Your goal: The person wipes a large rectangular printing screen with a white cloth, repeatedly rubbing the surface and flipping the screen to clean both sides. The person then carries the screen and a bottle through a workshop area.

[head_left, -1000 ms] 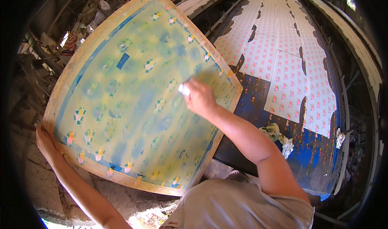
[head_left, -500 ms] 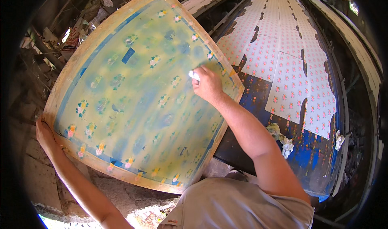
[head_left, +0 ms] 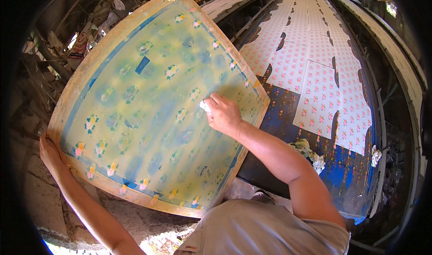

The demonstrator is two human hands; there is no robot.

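A large wood-framed printing screen [head_left: 135, 160] tilts up in front of me, its yellow-green mesh marked with small flower motifs and edged in blue tape. My left hand [head_left: 50, 151] is closed round the frame's lower left corner, its fingers partly hidden behind the wood. Over the right half of the mesh, my right hand [head_left: 224, 114] pinches a crumpled white rag [head_left: 204, 105] against the surface. Most of the rag is hidden inside the fist.
To the right runs a long printing table [head_left: 270, 165] with flower-printed white fabric pieces [head_left: 318, 104] on it. Crumpled cloths [head_left: 315, 158] lie near its close end, and another wad [head_left: 375, 156] sits on the right edge. Clutter [head_left: 81, 43] fills the left background.
My right hand has moved down and slightly left across the mesh with the rag. The left hand stays on the frame corner.
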